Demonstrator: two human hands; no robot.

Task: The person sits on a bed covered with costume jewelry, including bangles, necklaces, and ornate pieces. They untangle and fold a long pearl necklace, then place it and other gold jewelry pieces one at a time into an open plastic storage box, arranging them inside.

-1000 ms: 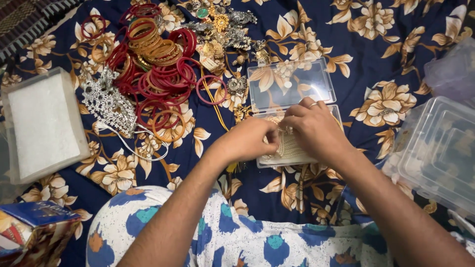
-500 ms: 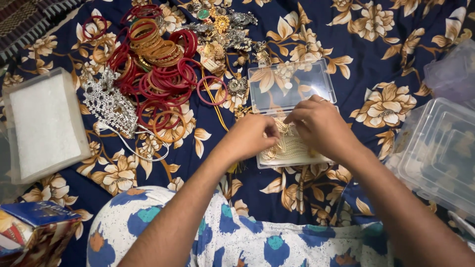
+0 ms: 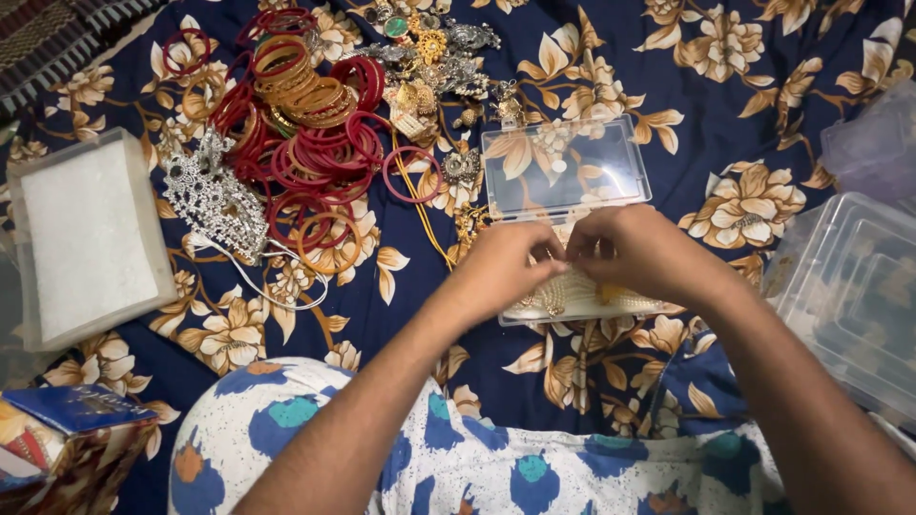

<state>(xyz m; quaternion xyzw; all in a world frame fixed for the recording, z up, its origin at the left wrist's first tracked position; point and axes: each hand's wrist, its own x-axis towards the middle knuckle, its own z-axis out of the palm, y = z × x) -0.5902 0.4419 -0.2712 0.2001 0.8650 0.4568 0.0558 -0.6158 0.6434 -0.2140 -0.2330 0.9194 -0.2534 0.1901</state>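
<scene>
Your left hand [image 3: 501, 267] and right hand [image 3: 634, 253] are meeting fingertip to fingertip over the small clear box [image 3: 572, 296], both pinching what seems a pearly necklace [image 3: 563, 296] lying in its tray. A second ago they were sitting lower and closer; now they are spreading slightly, settling the strands inside. Red bangles [image 3: 305, 143] are lying well apart on the flowered bedsheet [image 3: 763, 95].

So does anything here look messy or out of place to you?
Only the jewellery: red and gold bangles lie in a loose heap on the floral cloth, tangled against a silver tiara. The left hand and right hand meet over an open clear box. Nothing looks broken.
</scene>
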